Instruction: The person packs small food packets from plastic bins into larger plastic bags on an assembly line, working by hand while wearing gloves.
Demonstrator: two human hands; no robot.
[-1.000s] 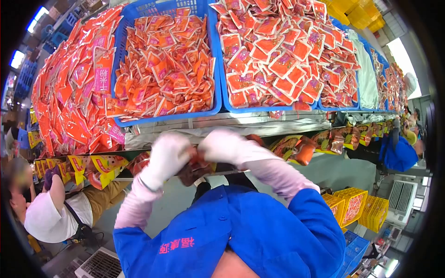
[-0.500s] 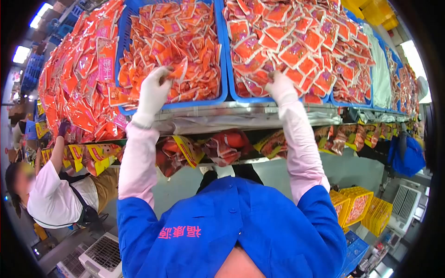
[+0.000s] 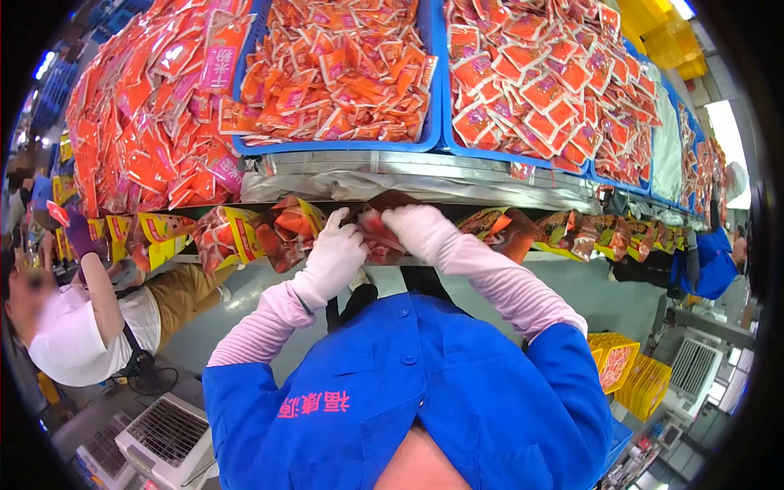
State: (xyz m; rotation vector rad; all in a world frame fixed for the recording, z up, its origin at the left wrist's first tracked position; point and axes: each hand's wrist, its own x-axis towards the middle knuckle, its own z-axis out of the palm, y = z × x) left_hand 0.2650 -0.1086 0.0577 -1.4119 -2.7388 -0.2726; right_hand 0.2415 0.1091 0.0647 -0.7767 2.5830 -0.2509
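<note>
My left hand (image 3: 333, 255), in a white glove, is at the open top of a pouch (image 3: 380, 237) in the row in front of me. Its fingers are bent, and what they hold is too small to make out. From the right, my right hand (image 3: 420, 231), also gloved, reaches to the same pouch with its fingertips hidden in the mouth. Beside my left hand stands a pouch (image 3: 294, 224) with red packets in it. Behind the row, a blue crate (image 3: 335, 151) and a second blue crate (image 3: 523, 158) hold small red packets.
A heap of larger red packages (image 3: 155, 106) lies at the left. A co-worker (image 3: 106, 327) with a purple glove (image 3: 84, 237) stands at the left; another person in blue (image 3: 709, 265) is far right. Yellow crates (image 3: 641, 384) stand at the lower right.
Both my hands have come down from the crates to the pouch row and closer together. The co-worker's purple-gloved hand has moved left and now has a red packet at it.
</note>
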